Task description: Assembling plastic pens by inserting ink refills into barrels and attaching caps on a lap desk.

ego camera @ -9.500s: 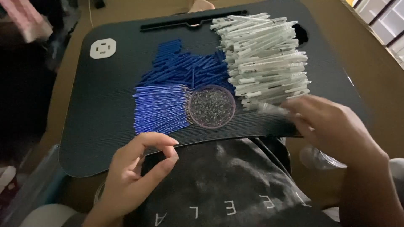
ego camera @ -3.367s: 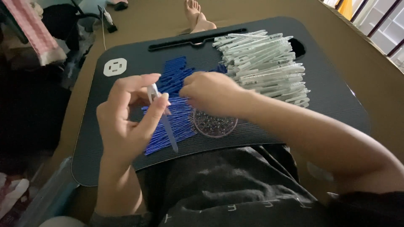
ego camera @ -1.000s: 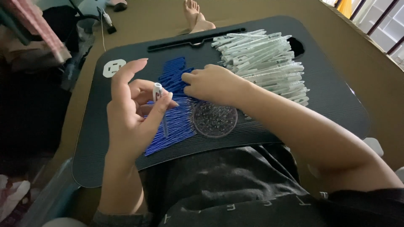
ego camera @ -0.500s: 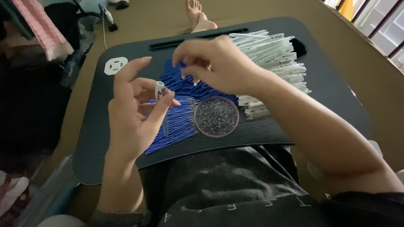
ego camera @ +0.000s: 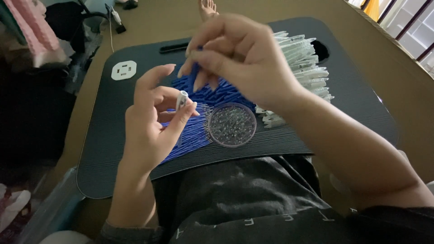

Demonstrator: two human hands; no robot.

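left hand (ego camera: 151, 119) pinches clear pen tube (ego camera: 181, 100) | right hand (ego camera: 239, 56) pinches blue cap (ego camera: 195, 72) | both look light, stiff, slippery; best held mid-body

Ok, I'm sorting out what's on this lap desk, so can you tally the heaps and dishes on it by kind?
Heap of clear pen barrels: 1
Heap of blue caps: 1
Heap of blue refills: 1
Round dish of small tips: 1
Total: 4
Separately, the left hand holds one barrel; the right hand holds one blue cap.
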